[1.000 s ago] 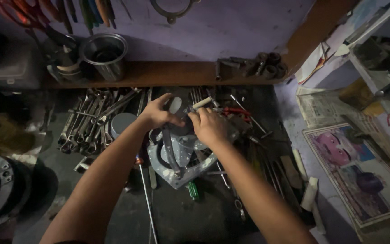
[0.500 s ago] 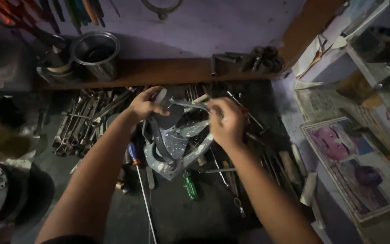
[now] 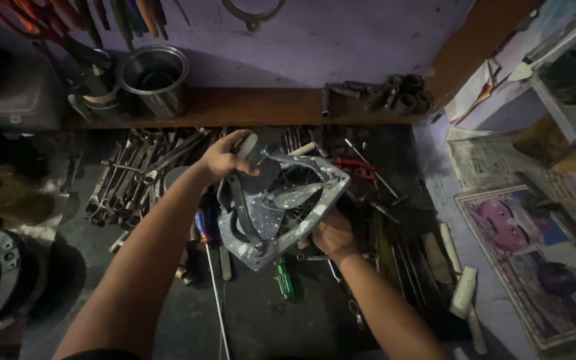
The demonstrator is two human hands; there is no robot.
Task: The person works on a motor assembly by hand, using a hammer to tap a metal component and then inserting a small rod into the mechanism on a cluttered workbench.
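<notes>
Hands lift square exhaust fan frame (image 3: 281, 207): left hand (image 3: 225, 160) fingers curled over top edge, right hand (image 3: 333, 233) cupping beneath; loose grip risks drop onto spanners (image 3: 135, 167).

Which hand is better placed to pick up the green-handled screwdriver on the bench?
Probably the right hand: it supports the grey metal fan frame from below, nearest the green-handled screwdriver. The left hand grips the frame's far top edge.

Fan frame (image 3: 321, 200): grey metal, speckled with pale paint spots. Screwdriver (image 3: 284, 277): green handle. Pliers (image 3: 353, 167): red grips. Wall (image 3: 341, 33): purple. Shelf (image 3: 255, 107): brown wood. Steel cup (image 3: 155, 77): silver.
</notes>
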